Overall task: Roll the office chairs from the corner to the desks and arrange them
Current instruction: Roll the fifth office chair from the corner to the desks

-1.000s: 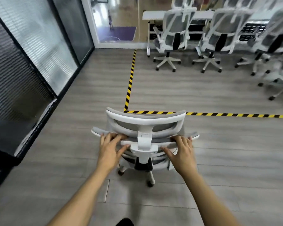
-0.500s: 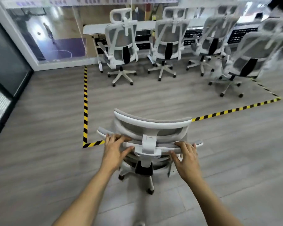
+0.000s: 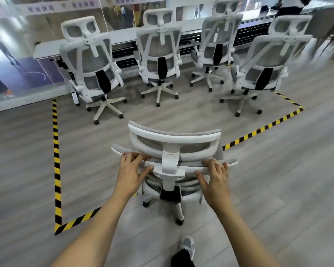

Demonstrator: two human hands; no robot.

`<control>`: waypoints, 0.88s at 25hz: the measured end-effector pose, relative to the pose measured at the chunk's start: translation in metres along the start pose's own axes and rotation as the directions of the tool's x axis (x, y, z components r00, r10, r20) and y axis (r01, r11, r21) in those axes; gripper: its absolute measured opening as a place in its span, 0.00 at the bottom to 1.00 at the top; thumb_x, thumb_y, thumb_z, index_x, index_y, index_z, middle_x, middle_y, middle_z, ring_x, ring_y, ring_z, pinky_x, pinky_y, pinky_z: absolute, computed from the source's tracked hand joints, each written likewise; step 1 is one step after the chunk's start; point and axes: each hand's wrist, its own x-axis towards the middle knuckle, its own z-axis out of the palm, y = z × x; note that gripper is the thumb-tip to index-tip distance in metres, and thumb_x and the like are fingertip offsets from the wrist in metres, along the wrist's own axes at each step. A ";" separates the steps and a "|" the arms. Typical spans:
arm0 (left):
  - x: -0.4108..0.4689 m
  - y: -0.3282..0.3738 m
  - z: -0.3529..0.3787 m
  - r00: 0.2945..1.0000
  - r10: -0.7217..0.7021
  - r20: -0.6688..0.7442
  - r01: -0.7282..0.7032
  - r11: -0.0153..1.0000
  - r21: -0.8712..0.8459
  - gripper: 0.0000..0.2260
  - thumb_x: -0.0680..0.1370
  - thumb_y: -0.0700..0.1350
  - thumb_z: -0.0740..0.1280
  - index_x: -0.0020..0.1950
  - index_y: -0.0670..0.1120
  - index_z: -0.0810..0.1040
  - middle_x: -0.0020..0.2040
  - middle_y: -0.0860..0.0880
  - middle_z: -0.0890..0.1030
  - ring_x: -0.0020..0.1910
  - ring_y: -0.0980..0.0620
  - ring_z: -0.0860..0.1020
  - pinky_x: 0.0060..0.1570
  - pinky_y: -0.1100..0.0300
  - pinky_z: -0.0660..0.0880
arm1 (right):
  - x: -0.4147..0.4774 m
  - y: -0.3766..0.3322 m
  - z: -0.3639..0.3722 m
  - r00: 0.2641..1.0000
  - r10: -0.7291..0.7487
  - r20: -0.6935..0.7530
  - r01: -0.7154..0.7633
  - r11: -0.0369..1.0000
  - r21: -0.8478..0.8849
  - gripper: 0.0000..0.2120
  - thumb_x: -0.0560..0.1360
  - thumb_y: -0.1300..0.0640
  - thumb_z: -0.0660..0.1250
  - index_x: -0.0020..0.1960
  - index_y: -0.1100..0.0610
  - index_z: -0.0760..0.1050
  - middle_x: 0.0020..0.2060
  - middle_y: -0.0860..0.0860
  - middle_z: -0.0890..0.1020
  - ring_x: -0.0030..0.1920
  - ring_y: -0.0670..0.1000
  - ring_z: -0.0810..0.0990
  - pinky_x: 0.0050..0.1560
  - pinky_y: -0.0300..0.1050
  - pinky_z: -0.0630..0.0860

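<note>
Rolled nearer the parked chairs (image 3: 158, 54) at the upper-frame tabletop (image 3: 123, 35), the office chair (image 3: 174, 140) sits centre frame, left hand (image 3: 130, 175) and right hand (image 3: 216, 179) gripping its backrest, fingers curled over.

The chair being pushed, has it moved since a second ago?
Yes. The pushed chair has rolled forward, reaching the striped floor tape, nearer the desk.

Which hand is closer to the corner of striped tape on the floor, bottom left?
Left. The left hand grips the nearest chair on the side toward the tape corner; the right hand grips its far side.
</note>
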 end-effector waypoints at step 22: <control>0.601 0.014 0.298 0.995 -0.097 -0.012 0.098 0.991 0.091 0.16 0.78 0.59 0.64 0.65 0.57 0.76 0.60 0.49 0.74 0.67 0.45 0.69 0.76 0.41 0.51 | 0.623 0.280 0.072 0.988 0.107 0.113 -0.111 0.994 0.025 0.18 0.77 0.40 0.66 0.60 0.50 0.73 0.57 0.42 0.74 0.66 0.49 0.69 0.76 0.58 0.58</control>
